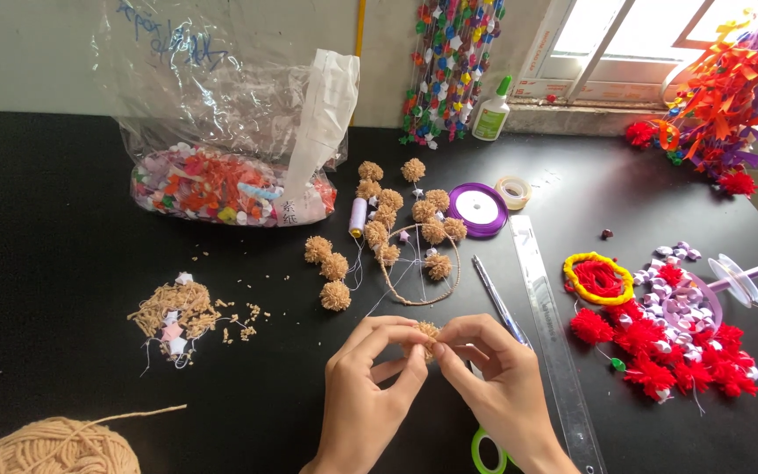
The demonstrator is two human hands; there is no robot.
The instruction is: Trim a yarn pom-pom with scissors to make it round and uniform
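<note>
Black table (63, 228) beneath a window: beige pompoms (377, 224), wire hoop (420, 266), purple ribbon spool (477, 210), clear ruler (550, 325), red pompoms (660, 347), yarn ball (59, 446), bag of paper stars (221, 180). Left hand (370, 386) and right hand (493, 373) at front centre, fingertips pinched from both sides on one beige pompom (427, 332). Likely light, soft, squashy, prone to shedding; best taken gently around the middle.

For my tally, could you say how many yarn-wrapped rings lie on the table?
2: beige ring among tan pom-poms, yellow ring beside red pom-poms; others may be hidden.
</note>
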